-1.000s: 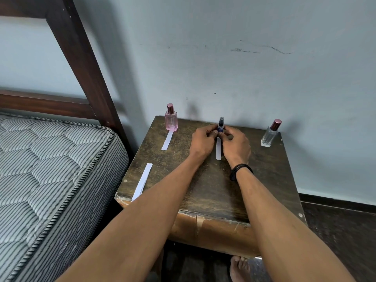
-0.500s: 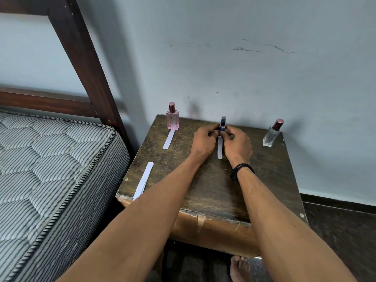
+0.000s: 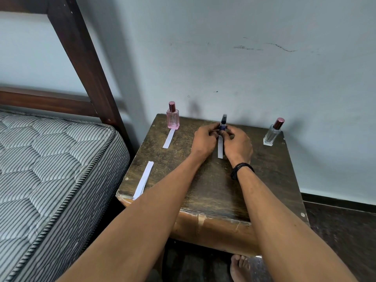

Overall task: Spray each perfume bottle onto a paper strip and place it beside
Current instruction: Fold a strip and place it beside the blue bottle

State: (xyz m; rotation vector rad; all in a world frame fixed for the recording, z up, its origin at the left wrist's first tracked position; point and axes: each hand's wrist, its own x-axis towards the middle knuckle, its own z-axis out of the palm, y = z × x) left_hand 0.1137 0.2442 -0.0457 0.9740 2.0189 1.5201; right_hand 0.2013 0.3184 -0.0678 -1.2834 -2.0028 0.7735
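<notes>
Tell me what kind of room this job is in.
Most likely a bedroom: a striped quilted mattress on a dark wooden bed frame lies left of a worn wooden bedside table that stands by a painted wall, with a pink perfume bottle on it.

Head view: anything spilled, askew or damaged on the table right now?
The pink bottle, dark bottle and clear bottle stand upright, and no spill shows. The spare paper strip lies askew with its near end at the front-left edge of the table, where it could slip off. That edge also looks chipped.
</notes>
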